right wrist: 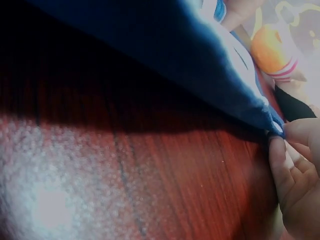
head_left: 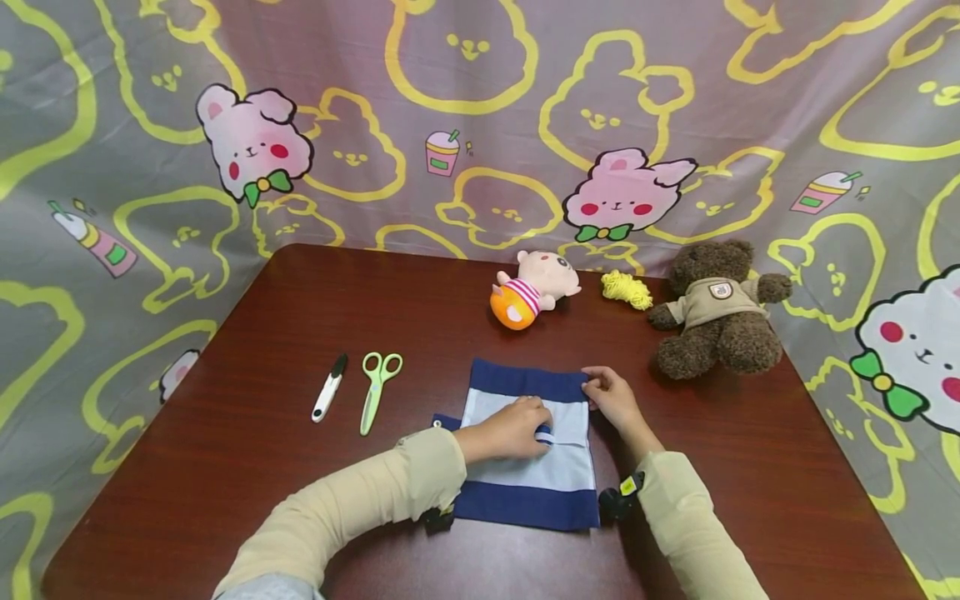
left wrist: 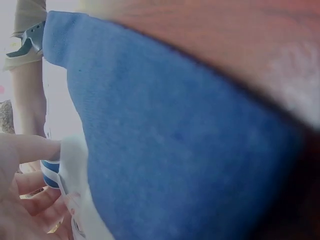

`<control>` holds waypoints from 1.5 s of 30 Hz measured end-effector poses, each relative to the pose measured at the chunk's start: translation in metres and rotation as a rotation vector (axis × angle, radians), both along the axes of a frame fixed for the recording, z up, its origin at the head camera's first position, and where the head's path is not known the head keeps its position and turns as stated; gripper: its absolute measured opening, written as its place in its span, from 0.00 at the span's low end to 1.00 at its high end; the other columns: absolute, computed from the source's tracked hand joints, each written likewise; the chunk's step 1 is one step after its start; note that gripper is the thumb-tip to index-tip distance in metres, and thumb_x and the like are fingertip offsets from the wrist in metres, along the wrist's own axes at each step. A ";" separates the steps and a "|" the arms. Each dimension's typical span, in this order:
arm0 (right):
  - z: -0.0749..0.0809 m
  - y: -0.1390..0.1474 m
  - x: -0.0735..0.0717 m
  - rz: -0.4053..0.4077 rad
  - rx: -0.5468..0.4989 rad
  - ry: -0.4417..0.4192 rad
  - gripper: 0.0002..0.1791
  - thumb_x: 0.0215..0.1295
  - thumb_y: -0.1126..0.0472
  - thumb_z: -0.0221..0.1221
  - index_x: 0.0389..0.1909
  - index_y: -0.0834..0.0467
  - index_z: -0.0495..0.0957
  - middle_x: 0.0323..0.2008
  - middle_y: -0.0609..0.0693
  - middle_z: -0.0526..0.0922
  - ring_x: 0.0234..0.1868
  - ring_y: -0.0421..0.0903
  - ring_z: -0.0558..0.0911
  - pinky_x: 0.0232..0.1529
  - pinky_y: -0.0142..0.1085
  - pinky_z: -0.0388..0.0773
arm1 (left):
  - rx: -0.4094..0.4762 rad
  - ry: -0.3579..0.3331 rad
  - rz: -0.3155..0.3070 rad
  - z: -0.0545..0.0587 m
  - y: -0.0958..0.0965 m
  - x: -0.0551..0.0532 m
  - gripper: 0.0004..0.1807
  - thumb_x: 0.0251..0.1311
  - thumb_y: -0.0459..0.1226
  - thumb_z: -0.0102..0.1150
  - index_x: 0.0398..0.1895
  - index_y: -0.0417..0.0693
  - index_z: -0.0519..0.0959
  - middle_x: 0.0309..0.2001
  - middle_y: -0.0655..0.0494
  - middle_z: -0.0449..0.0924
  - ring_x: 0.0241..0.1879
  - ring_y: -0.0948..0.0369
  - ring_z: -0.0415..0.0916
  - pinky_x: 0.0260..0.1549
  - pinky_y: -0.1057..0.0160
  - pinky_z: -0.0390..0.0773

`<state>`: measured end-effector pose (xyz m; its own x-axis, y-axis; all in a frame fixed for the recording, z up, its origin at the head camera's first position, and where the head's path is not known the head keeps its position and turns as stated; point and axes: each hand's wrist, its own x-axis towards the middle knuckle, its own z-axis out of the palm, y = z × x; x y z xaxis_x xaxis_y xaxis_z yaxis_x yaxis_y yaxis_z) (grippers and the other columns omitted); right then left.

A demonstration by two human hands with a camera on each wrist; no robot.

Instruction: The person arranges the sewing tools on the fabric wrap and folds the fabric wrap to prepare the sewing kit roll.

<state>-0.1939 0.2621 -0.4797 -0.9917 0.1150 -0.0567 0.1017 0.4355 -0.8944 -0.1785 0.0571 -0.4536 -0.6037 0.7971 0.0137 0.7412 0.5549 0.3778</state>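
Right hand [head_left: 617, 402] pinches the far right corner of a striped cloth [head_left: 532, 472] on the table [head_left: 247, 467]. Left hand [head_left: 508, 430] curved over cloth's middle; whether gripping, cannot tell. Scissors [head_left: 372, 392] lie left, teddy bear [head_left: 717, 321] far right.

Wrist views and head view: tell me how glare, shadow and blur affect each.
Head view: scissors clear-edged, soft sheen on the near tabletop; left wrist view: upper left washed out, blue part of the cloth blurred; right wrist view: bright glare lower left, dark shadow along the cloth.
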 end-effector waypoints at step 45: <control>0.000 0.007 -0.002 0.062 -0.031 -0.053 0.19 0.61 0.68 0.52 0.53 0.70 0.67 0.28 0.52 0.77 0.20 0.37 0.73 0.26 0.32 0.74 | -0.148 0.180 0.400 0.011 -0.221 -0.101 0.05 0.50 0.31 0.57 0.30 0.40 0.80 0.30 0.48 0.77 0.33 0.50 0.74 0.35 0.52 0.71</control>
<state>-0.1959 0.2688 -0.4796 -0.9924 0.0506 -0.1121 0.1230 0.4151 -0.9014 -0.2792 -0.1640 -0.4422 -0.8629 0.5029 0.0502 0.5040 0.8492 0.1575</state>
